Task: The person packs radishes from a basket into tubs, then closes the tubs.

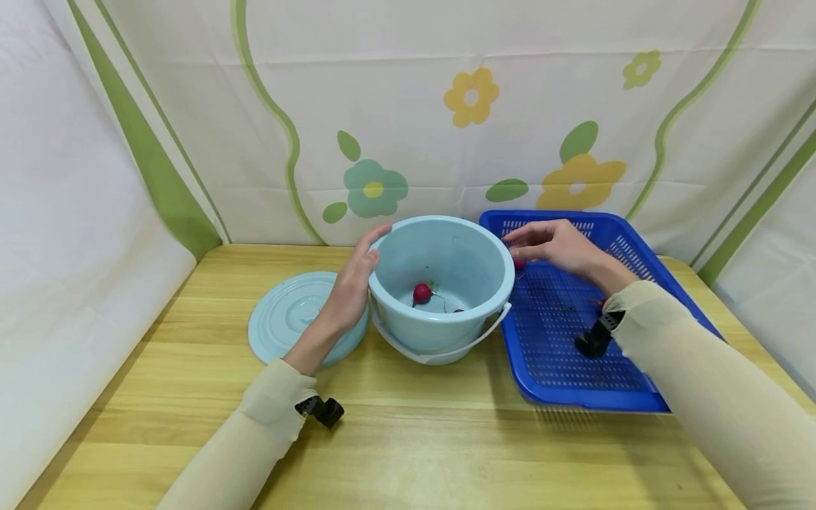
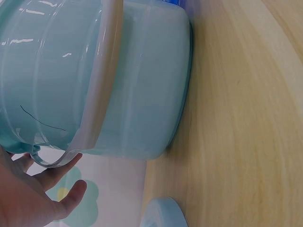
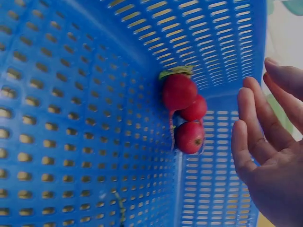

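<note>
Bright, even, soft light, faint shadows under the pale blue plastic bucket (image 1: 441,283), glossy highlights on its wall, wide-angle bending at edges, wrist views perhaps slightly soft.

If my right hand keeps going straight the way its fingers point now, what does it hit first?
Most likely the radishes bunched in the corner of the blue basket. The right hand is open, fingers aimed at them with a small gap; the depth is hard to judge.
</note>
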